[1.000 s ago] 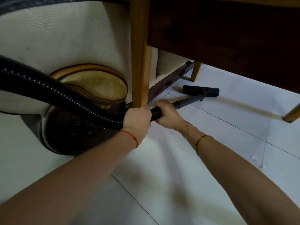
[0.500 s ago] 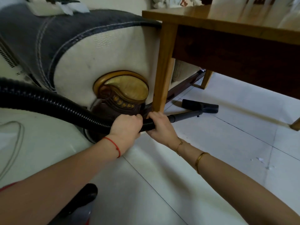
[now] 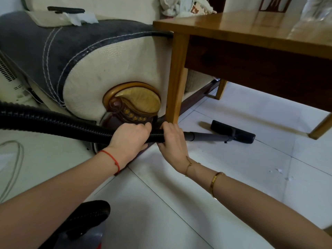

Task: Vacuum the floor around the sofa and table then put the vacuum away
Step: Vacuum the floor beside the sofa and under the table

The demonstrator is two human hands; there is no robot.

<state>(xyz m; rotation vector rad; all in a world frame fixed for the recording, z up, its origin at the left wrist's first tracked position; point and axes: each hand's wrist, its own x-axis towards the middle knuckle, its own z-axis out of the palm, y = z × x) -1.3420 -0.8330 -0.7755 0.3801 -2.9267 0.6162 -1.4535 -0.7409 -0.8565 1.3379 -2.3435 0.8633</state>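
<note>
A black ribbed vacuum hose (image 3: 53, 121) runs in from the left edge. My left hand (image 3: 130, 139) grips it, and my right hand (image 3: 171, 139) grips it just ahead, where it meets the grey wand (image 3: 206, 137). The wand lies low over the white tiled floor (image 3: 233, 177) and ends in a black floor nozzle (image 3: 233, 132), which sits on the tiles under the wooden table (image 3: 251, 31), just past its near leg (image 3: 177, 78). The cream and grey sofa (image 3: 89, 56) arm stands right behind my hands. Part of the vacuum body (image 3: 84, 225) shows at the bottom left.
Small white scraps (image 3: 280, 171) lie on the tiles at the right. A pale cord (image 3: 14, 162) loops on the floor at the far left. Two more table legs (image 3: 321, 126) stand at the right and back. A tissue and a dark object lie on the sofa arm.
The view has risen and pulled back, so the table top and sofa arm now show. The nozzle has been drawn back toward the near table leg. Both hands keep their grip.
</note>
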